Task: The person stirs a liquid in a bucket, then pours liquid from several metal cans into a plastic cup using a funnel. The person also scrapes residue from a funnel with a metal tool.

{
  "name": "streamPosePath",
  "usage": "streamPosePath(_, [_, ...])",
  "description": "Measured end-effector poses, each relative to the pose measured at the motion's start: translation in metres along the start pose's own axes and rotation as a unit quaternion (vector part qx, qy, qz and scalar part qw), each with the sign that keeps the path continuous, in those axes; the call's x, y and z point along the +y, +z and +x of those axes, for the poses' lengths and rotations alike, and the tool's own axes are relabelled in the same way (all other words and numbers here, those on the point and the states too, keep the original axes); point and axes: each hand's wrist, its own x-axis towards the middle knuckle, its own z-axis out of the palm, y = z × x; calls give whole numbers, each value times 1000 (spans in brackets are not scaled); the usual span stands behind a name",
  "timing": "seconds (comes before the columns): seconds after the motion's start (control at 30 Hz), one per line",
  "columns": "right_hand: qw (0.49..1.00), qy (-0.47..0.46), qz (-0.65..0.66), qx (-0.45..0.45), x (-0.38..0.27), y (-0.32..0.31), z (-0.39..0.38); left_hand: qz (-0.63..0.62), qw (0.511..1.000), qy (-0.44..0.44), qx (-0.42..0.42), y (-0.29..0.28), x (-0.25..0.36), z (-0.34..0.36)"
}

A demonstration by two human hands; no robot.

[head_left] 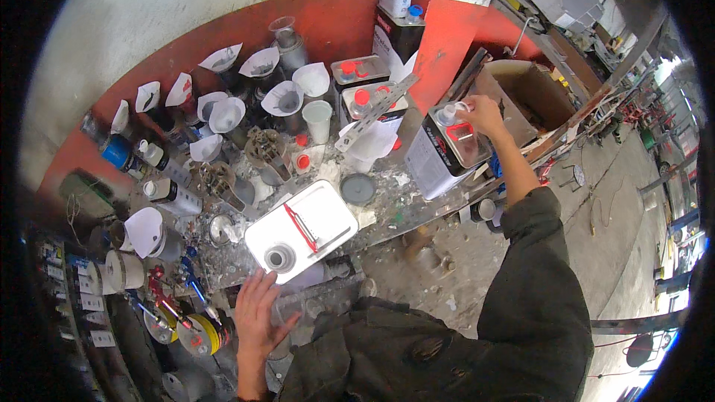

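Note:
My right hand (488, 117) has its fingers closed at the pale spout cap (447, 114) of a rectangular metal can (434, 156) with a red handle, at the table's right end. My left hand (257, 313) is curved around a clear plastic cup (298, 307), thumb on its near side; the cup's outline is faint. Just beyond those fingers stands another can (328, 216), with a bright white top, a red handle and a round grey spout (280, 257). Beside it is a round grey lid (358, 189).
Cups with paper strainers (227, 114) crowd the table's back left. Red-capped cans (361, 108) stand by the wall, under a metal strip (377, 113). Spray guns (160, 290) hang at the left front edge. A cardboard box (529, 93) sits beyond the right can.

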Motion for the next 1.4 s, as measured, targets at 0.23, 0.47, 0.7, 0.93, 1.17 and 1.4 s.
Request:
streamPosePath(0.23, [958, -78, 261, 89, -111, -18, -59, -45, 995, -80, 46, 15, 15, -4])
streamPosePath(0.47, [821, -23, 531, -208, -225, -17, -134, -82, 986, -116, 88, 32, 23, -9])
streamPosePath(0.7, [678, -74, 645, -344, -323, 22, -165, -201, 934, -267, 129, 44, 36, -18])
streamPosePath(0.93, [627, 34, 730, -270, -323, 8, -172, -204, 945, -247, 57, 39, 38, -27])
streamPosePath(1.17, [626, 121, 726, -257, -271, -64, -171, -327, 935, -123, -61, 31, 62, 10])
streamPosePath(1.4, [718, 162, 661, -147, -243, -79, -173, -451, 877, -162, -33, 45, 39, -1])
